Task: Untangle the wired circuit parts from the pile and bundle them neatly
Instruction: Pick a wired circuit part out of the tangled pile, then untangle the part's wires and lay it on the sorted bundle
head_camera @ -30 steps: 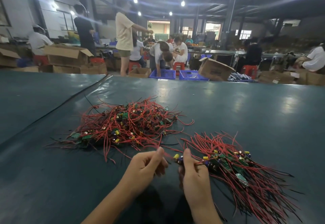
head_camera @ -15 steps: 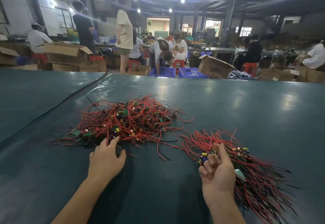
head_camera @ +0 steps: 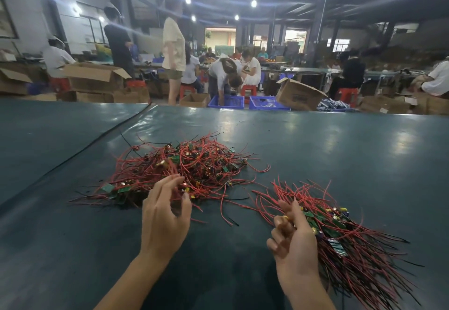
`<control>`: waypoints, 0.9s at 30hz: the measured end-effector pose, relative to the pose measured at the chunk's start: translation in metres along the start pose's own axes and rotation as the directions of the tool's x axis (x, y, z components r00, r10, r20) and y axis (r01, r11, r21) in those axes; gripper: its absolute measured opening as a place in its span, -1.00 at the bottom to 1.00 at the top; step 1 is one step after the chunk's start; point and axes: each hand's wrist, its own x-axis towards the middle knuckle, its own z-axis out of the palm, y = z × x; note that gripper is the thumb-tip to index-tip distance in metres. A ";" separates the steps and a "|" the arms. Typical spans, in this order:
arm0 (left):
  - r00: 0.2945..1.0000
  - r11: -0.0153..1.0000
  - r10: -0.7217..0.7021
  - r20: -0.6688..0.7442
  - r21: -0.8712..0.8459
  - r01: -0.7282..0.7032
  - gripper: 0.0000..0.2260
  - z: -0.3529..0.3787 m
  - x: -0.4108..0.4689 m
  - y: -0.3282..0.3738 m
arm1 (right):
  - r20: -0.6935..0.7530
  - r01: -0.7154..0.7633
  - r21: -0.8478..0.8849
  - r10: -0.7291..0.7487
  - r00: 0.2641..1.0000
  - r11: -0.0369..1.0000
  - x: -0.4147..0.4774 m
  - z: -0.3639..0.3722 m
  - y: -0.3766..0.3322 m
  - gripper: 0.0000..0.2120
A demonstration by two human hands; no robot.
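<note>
The table (head_camera: 352, 163) in front of you carries two heaps, and they show where you stand in the job. The larger one, the tangled pile (head_camera: 189, 166), lies ahead and to your left: red and black leads cross in every direction, with small green boards and yellow-capped parts buried among them. By the look of it, more than half of the work is there, not yet pulled apart.

The sorted bundle (head_camera: 345, 244) lies to your right, well apart from the pile except for a few stray red leads between them. Its wires run roughly one way, fanning toward the near right, with the boards gathered at one end. It looks combed but not tied, so I judge the bundling unfinished.

Your left hand (head_camera: 165, 217) hangs over the pile's near edge, fingers and thumb curved toward each other around some leads; whether they have closed on one I cannot tell. Your right hand (head_camera: 295, 239) curls round the board end of the sorted bundle.
</note>
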 end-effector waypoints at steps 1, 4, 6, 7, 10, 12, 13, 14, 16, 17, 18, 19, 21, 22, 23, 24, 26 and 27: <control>0.999 0.998 0.051 0.005 -0.032 -0.051 -0.72 0.001 -0.003 0.006 | 0.020 -0.004 -0.031 0.004 1.000 1.000 0.000 0.001 0.002 -0.73; 0.978 0.974 0.204 0.049 -0.108 -0.198 -0.70 0.003 -0.011 0.020 | 0.091 0.021 -0.187 -0.004 0.996 0.982 -0.003 0.004 0.008 -0.67; 0.948 0.948 0.304 0.092 -0.132 -0.291 -0.72 0.006 -0.016 0.027 | 0.151 0.051 -0.299 -0.006 0.989 0.953 -0.007 0.008 0.011 -0.60; 0.928 0.931 0.353 0.118 -0.141 -0.337 -0.73 0.007 -0.018 0.030 | 0.171 0.060 -0.340 -0.001 0.985 0.939 -0.009 0.010 0.012 -0.56; 0.871 0.883 0.464 0.161 -0.160 -0.441 -0.75 0.009 -0.022 0.032 | 0.202 0.066 -0.395 0.016 0.979 0.916 -0.014 0.014 0.013 -0.56; 0.850 0.859 0.505 0.151 -0.183 -0.478 -0.78 0.009 -0.023 0.031 | 0.178 0.050 -0.356 0.015 0.984 0.933 -0.014 0.015 0.012 -0.62; 0.839 0.845 0.526 0.141 -0.194 -0.498 -0.80 0.009 -0.023 0.030 | 0.158 0.041 -0.329 0.012 0.987 0.944 -0.014 0.015 0.011 -0.64; 0.828 0.831 0.547 0.129 -0.204 -0.517 -0.83 0.008 -0.023 0.028 | 0.137 0.033 -0.305 0.010 0.990 0.952 -0.013 0.015 0.010 -0.66; 0.811 0.810 0.574 0.110 -0.224 -0.542 -0.86 0.006 -0.022 0.026 | 0.115 0.025 -0.276 0.007 0.993 0.961 -0.013 0.014 0.010 -0.67; 0.805 0.803 0.582 0.109 -0.234 -0.549 -0.87 0.005 -0.021 0.025 | 0.111 0.026 -0.266 0.004 0.994 0.964 -0.013 0.014 0.009 -0.68; 0.800 0.797 0.589 0.113 -0.240 -0.554 -0.88 0.005 -0.021 0.024 | 0.109 0.029 -0.257 -0.001 0.994 0.966 -0.013 0.015 0.009 -0.68; 0.795 0.794 0.594 0.121 -0.244 -0.557 -0.89 0.004 -0.021 0.024 | 0.104 0.029 -0.242 -0.004 0.995 0.970 -0.013 0.015 0.008 -0.69; 0.794 0.798 0.591 0.141 -0.240 -0.552 -0.89 0.004 -0.020 0.022 | 0.065 0.022 -0.185 -0.011 0.998 0.983 -0.013 0.013 0.006 -0.73; 0.799 0.805 0.583 0.148 -0.234 -0.545 -0.89 0.004 -0.020 0.021 | 0.037 0.026 -0.162 -0.020 0.999 0.986 -0.012 0.011 0.006 -0.73; 0.805 0.813 0.574 0.150 -0.224 -0.537 -0.89 0.004 -0.020 0.020 | 0.014 0.035 -0.154 -0.034 0.999 0.987 -0.011 0.009 0.005 -0.75; 0.813 0.821 0.563 0.146 -0.209 -0.531 -0.88 0.004 -0.019 0.018 | 0.000 0.045 -0.153 -0.045 0.999 0.987 -0.010 0.008 0.005 -0.77; 0.838 0.847 0.529 0.137 -0.159 -0.508 -0.88 0.005 -0.017 0.016 | 0.006 0.048 -0.152 -0.048 0.999 0.987 -0.009 0.008 0.007 -0.77; 0.854 0.864 0.501 0.139 -0.123 -0.487 -0.87 0.005 -0.017 0.015 | 0.018 0.046 -0.149 -0.044 0.999 0.988 -0.009 0.008 0.008 -0.73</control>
